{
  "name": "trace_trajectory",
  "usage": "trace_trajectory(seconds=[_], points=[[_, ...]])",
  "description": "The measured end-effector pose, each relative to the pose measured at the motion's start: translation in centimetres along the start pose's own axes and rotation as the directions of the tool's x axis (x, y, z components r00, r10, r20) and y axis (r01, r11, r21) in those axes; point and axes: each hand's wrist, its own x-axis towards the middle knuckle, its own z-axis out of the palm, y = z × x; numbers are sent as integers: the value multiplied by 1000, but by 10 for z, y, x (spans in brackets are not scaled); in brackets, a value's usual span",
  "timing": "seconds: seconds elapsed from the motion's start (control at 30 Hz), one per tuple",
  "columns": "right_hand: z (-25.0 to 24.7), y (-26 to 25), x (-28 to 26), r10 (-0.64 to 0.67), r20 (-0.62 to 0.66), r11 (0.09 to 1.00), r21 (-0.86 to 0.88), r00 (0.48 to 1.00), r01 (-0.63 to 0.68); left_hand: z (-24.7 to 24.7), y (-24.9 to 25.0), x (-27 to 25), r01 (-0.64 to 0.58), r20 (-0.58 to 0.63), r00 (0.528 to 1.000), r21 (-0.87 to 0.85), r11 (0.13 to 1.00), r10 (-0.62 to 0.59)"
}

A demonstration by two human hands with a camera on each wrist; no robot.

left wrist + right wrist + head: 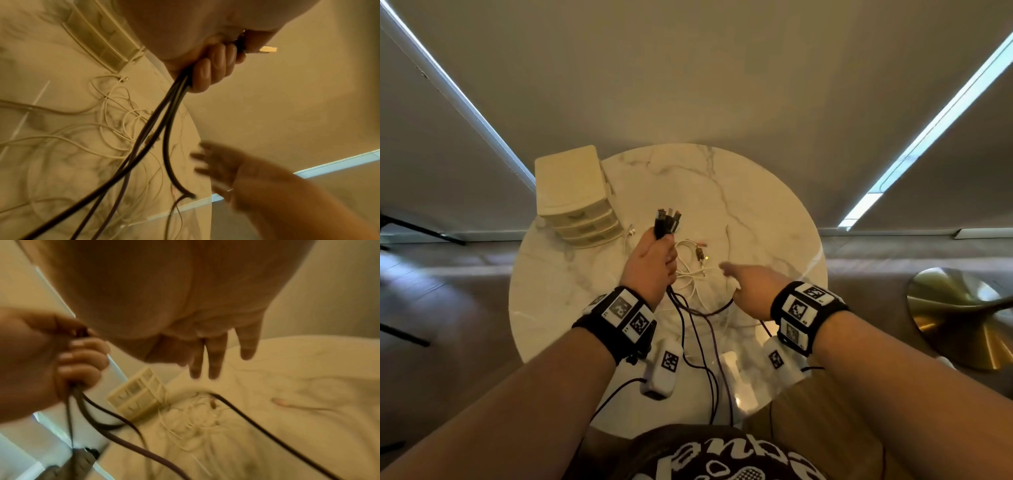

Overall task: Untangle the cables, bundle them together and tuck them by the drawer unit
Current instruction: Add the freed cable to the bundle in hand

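Observation:
My left hand [652, 263] grips a bunch of dark cables [666, 222] above the round marble table [756, 205], plug ends sticking up past my fist. In the left wrist view the curled fingers [213, 65] wrap the dark cables [156, 129], which trail down toward my body. My right hand [746, 277] hovers open, fingers [213, 363] straight and blurred, above a tangle of thin white cables [693, 270] lying on the table. It holds nothing. The cream drawer unit [575, 195] stands at the table's back left.
A loose white zip tie [26, 116] lies on the table near the white tangle. A brass-coloured lamp base [959, 315] sits on the floor to the right. Dark cables [709, 359] hang over the table's near edge toward my lap.

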Motion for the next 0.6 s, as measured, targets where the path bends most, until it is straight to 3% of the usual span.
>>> trace_trajectory(seconds=[0.1, 0.2, 0.3, 0.43, 0.53, 0.6], points=[[-18, -24, -5, -173, -308, 893, 352, 936, 281, 7, -1, -9, -11, 70, 997, -12, 1000, 12], [-32, -52, -8, -247, -458, 765, 449, 854, 462, 15, 4, -22, -59, 107, 993, 57, 997, 53], [-35, -66, -8, -296, -480, 791, 362, 826, 493, 20, 12, -30, -126, 162, 983, 221, 967, 91], [-30, -70, -1, -252, -570, 825, 296, 782, 482, 14, 12, -28, -270, 239, 957, 510, 817, 167], [-30, -70, 5, -261, -572, 814, 302, 777, 496, 15, 9, -26, -252, 246, 958, 488, 836, 146], [-33, -70, 5, -245, -576, 809, 322, 780, 492, 19, 10, -27, -160, 253, 964, 307, 938, 81]])
